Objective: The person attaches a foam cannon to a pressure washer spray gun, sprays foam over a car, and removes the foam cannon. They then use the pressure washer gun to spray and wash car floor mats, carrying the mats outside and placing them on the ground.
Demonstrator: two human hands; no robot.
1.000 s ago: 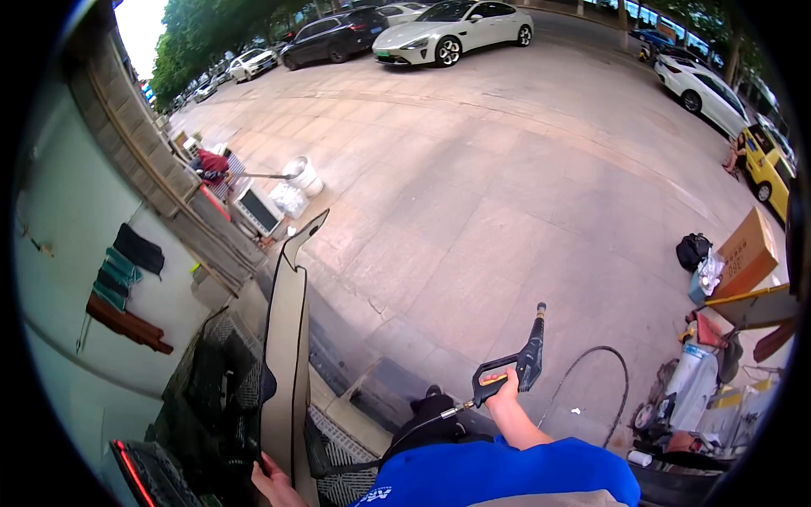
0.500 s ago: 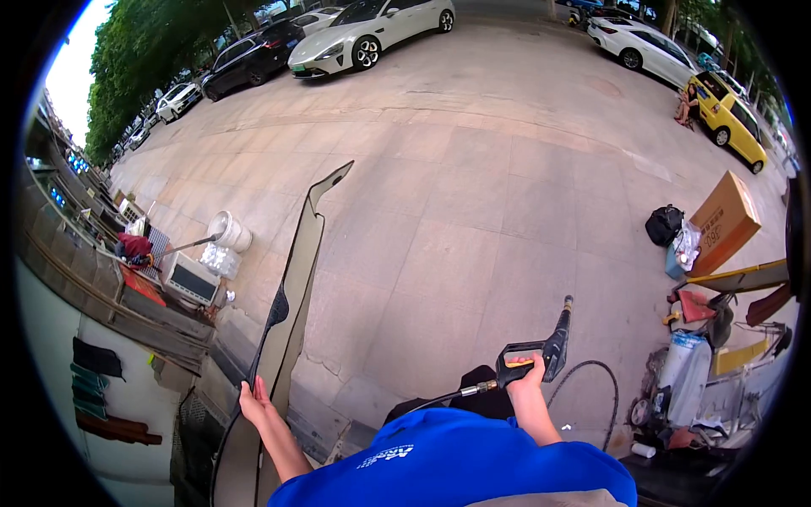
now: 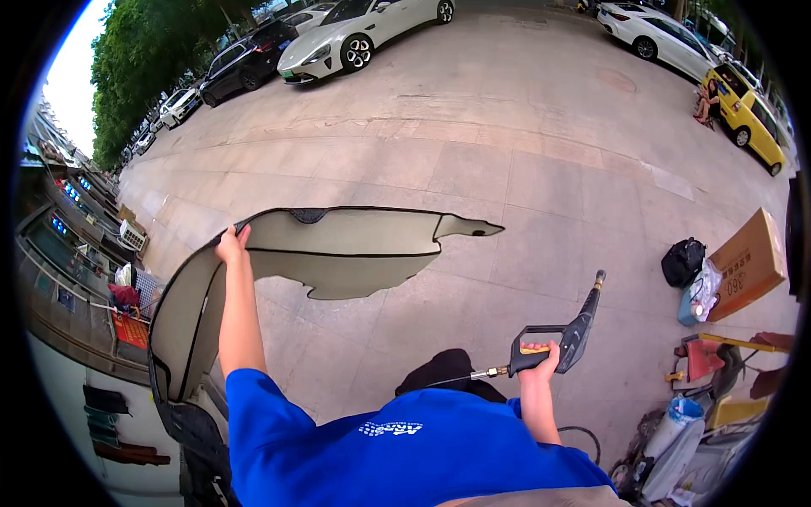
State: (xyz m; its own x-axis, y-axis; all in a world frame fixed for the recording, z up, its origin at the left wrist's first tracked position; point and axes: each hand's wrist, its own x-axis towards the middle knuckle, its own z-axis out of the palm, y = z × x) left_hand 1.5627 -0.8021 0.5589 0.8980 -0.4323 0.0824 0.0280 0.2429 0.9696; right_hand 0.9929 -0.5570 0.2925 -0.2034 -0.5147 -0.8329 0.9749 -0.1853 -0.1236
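My left hand is closed on the upper edge of a long beige mat with black trim. The mat hangs in a curve, one part reaching right over the pavement and the other drooping down on the left. In my right hand is a black pressure-washer gun, gripped by its handle, its nozzle pointing up and away. A hose joins the gun at a metal fitting and runs left past my body.
Parked cars, among them a white car and a yellow van, line the far side. A seated person is beside the van. At right stand a cardboard box, a black bag and cluttered equipment.
My left hand has risen up and forward with the mat, which has swung from lengthwise to spread sideways. The gun in my right hand has shifted slightly right. The view has turned toward the pavement.
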